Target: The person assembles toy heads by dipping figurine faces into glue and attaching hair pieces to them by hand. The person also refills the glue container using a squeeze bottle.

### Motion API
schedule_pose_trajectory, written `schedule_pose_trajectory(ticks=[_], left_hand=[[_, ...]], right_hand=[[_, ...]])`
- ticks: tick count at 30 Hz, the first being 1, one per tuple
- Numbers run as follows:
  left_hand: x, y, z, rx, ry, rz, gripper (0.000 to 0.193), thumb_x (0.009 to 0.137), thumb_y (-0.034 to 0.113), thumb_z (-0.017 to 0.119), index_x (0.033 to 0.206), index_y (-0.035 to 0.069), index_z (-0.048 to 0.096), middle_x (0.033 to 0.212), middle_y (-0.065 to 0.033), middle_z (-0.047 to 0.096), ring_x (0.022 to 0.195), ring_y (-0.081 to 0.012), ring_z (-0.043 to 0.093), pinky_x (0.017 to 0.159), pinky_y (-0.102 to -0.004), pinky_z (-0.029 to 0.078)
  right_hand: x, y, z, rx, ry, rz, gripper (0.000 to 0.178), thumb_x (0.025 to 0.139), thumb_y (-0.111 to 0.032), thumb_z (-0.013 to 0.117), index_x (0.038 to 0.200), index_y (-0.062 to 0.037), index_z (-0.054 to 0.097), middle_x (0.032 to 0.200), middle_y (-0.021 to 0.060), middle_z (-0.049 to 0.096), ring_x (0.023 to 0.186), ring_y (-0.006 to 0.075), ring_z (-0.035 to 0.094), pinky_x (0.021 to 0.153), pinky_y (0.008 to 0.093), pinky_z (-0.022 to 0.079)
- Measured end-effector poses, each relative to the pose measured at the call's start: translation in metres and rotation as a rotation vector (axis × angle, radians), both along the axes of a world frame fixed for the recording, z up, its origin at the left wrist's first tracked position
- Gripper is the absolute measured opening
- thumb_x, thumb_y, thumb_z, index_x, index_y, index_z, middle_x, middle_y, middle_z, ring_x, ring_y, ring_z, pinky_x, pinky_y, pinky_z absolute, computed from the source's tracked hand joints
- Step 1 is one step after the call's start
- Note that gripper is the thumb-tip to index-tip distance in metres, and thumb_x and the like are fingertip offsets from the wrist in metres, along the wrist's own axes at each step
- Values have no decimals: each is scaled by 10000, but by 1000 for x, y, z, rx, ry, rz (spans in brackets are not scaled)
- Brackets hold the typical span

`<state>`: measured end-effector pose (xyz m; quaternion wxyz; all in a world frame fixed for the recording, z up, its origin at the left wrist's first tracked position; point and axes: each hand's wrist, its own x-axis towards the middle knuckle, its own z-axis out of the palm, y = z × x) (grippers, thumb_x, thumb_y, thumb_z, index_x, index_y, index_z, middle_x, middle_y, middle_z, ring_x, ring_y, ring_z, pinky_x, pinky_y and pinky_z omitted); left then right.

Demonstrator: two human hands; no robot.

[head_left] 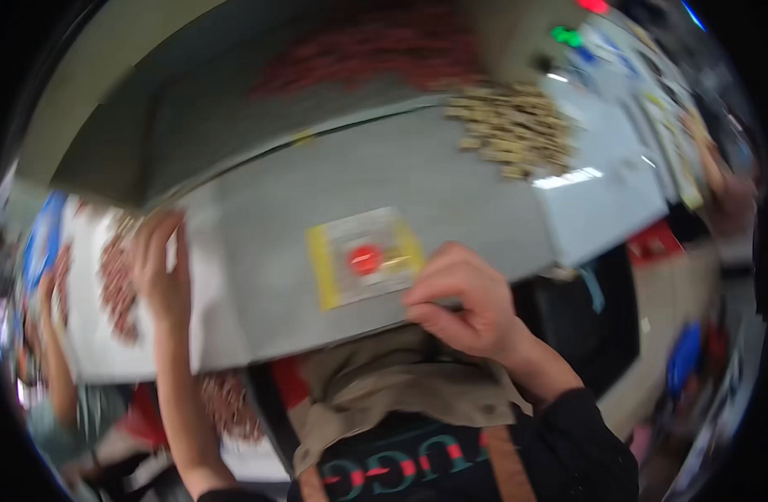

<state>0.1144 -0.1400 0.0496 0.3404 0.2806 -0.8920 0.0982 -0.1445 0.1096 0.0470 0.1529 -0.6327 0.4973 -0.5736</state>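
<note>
A flat packet [350, 291] with a pale face and yellow side edges lies on the grey table. Within its outline show a red round piece [364, 259] and a small gold-coloured piece [395, 262]. My right hand [466, 303] is closed beside the packet's right edge, thumb against curled fingers; whatever they may hold is hidden. Stretched out to the left, my left hand [160, 263] is at a pile of small reddish-brown pieces [119, 280] on a white surface. Its fingers look apart, though blurred, and no held thing shows.
Small gold-coloured pieces [513, 125] are heaped at the back right. Behind a raised edge lies a wide pile of red pieces [375, 50]. Another person's arm [56, 360] reaches in at far left, and another person's arm [711, 163] shows at far right.
</note>
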Motion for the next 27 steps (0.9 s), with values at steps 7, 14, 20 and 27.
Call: schedule_pose_trajectory(ticks=[7, 14, 20, 27], left_hand=[[-111, 19, -2, 56, 56, -406, 154, 832, -19, 639, 979, 26, 648, 1025, -89, 650, 992, -267, 596, 895, -370, 427], [-127, -16, -38, 352, 274, -405, 132, 887, 5, 597, 1007, 20, 649, 967, -105, 646, 915, -264, 602, 826, -336, 457], [-125, -19, -34, 433, 298, -295, 134, 899, 20, 583, 1015, 18, 650, 949, -107, 644, 886, -249, 606, 803, -319, 461], [-115, -26, -43, 497, 313, -332, 135, 895, 58, 599, 1007, 15, 660, 945, -106, 662, 858, -224, 627, 775, -303, 483]], right_hand=[[-90, 82, 36, -136, 277, -884, 60, 936, -72, 520, 890, -33, 525, 853, 45, 504, 760, 123, 466, 690, 237, 391], [-215, 106, 30, -71, 431, -1461, 441, 907, -236, 663, 1225, 24, 503, 1169, 111, 537, 1013, 152, 524, 872, 276, 443], [-300, 131, -2, 652, 273, -1397, 465, 819, -393, 733, 1038, 3, 626, 847, 38, 627, 789, 106, 560, 709, 234, 426], [-253, 117, -13, 503, 148, -1114, 392, 946, -315, 588, 1099, 46, 596, 1031, 104, 670, 872, 134, 624, 778, 277, 472]])
